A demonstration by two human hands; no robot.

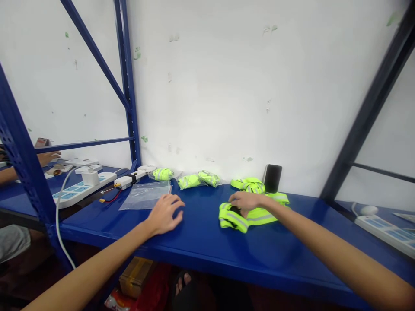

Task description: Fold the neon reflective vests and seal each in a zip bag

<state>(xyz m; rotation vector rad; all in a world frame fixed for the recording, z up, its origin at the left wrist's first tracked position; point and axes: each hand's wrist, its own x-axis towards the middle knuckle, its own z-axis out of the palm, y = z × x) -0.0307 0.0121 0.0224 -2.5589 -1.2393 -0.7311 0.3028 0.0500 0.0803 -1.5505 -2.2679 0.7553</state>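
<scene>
My left hand (166, 214) is over the blue table with its fingers apart and nothing in them. Just beyond it a clear plastic bag (139, 199) lies flat. My right hand (247, 201) reaches down onto a neon yellow reflective strap (238, 221) with grey stripes, fingers bent and pressed into its folds; the fingertips are partly hidden. A dark part shows within the strap beneath that hand. More of the yellow strap spreads out to the right under the wrist. Behind it sits another folded yellow strap (251, 185).
Bagged yellow bundles (189, 181) lie along the wall. A black phone (273, 178) leans against it. At left are a white power strip (86, 188), a small white fan (145, 169) and wires. Blue rack posts (128, 86) frame the table (194, 242). Another person's hand (50, 157) shows at far left.
</scene>
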